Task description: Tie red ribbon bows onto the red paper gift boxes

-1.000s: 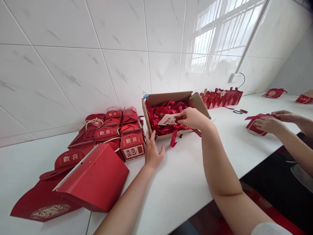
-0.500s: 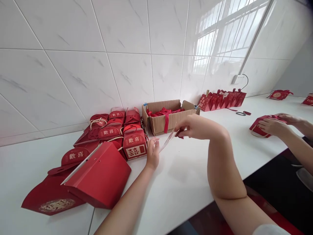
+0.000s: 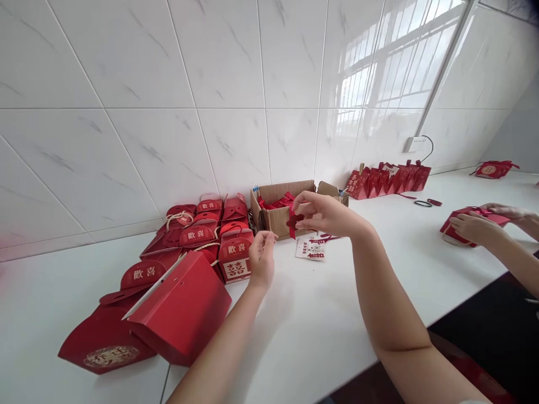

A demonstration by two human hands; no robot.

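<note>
From my remote station I log the right hand (image 3: 330,216) over the middle of the table (image 3: 320,314), its thumb and fingers narrowed on a small red tag (image 3: 294,221) with a scalloped edge. I place the tag just in front of the carton (image 3: 275,225), as seen from the near side. The left hand (image 3: 261,262) stands a little to the left, half wide, fingers loosely curled, close to the right edge of the boxes (image 3: 236,249). Below the right hand I note a white card (image 3: 310,250) with red and black print, flat on the table, a red strip beside it. The carton holds red ribbons (image 3: 278,203) and stands far, near the tiled wall (image 3: 227,56). On the left I record the red boxes packed together, some with rope cords (image 3: 179,217); at the near end a plain red box (image 3: 181,308) leans, tilted, against a printed box (image 3: 107,343). Far right, a row of red pouches (image 3: 385,180) lines the wall, with a black ring (image 3: 423,203) in front. At the right edge I see a co-worker's hands (image 3: 474,229) on a red package (image 3: 452,229).
</note>
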